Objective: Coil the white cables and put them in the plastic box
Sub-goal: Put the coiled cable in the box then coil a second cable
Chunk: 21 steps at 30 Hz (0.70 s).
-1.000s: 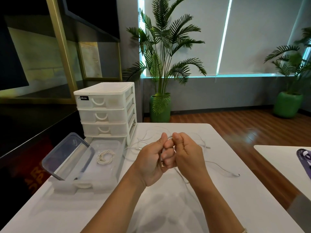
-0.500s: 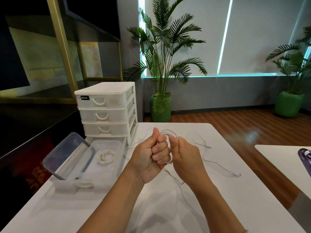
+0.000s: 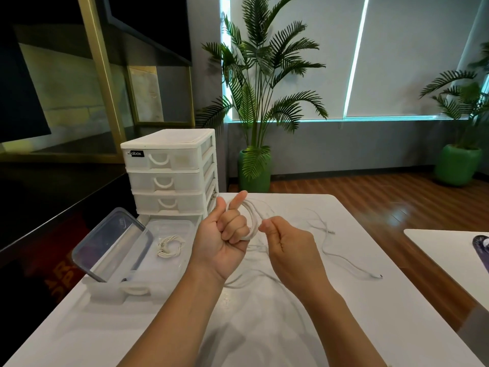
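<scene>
coiled cable [image 3: 170, 245] in plastic box [image 3: 182, 263] (left of hands), drawer unit [image 3: 169, 172] behind

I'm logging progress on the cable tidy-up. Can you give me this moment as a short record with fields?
left hand: left hand grips a cable loop wound round its fingers
right hand: right hand pinches the same cable beside the loop
loose cable: more cable trails across the table, its plug end lying to the right
box: plastic box stands open, one coil already inside
lid: lid leans tilted at the box's left end
behind box: drawer unit
</scene>
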Available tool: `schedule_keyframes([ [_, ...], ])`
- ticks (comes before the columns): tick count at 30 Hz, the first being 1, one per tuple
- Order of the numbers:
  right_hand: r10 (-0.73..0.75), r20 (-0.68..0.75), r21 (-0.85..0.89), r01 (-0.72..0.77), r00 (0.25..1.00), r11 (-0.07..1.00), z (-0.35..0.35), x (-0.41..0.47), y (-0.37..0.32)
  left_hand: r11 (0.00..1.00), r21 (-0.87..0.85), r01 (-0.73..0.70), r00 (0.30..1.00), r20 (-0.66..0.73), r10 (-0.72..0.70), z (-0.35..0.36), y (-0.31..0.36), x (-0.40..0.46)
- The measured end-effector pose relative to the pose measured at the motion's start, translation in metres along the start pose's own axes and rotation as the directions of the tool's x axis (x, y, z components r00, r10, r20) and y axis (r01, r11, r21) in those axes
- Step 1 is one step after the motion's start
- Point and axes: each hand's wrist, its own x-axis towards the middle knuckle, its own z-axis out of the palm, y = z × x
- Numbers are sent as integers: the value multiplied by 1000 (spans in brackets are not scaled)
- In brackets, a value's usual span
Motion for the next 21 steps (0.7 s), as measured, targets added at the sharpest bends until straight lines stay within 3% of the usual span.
schedule_keyframes([
  [7,-3,149,-224,36,989,974,5,-4,-4,995,-26,-96,995,23,96,-2,2,2],
  [9,-9,184,-261,58,983,964,7,-6,-5,988,88,-124,992,22,123,-1,3,2],
  [11,-10,199,-273,65,980,960,5,-7,-7,929,331,-164,985,9,170,0,1,2],
  [13,-13,185,-246,59,983,967,3,-8,-8,752,627,-201,969,12,249,0,-3,2],
  [15,-26,155,-203,58,988,978,0,-8,-11,539,817,-205,955,47,293,0,-7,1],
  [21,20,119,-133,-4,993,991,-10,-5,-9,108,982,-155,946,116,304,-6,-7,3],
])
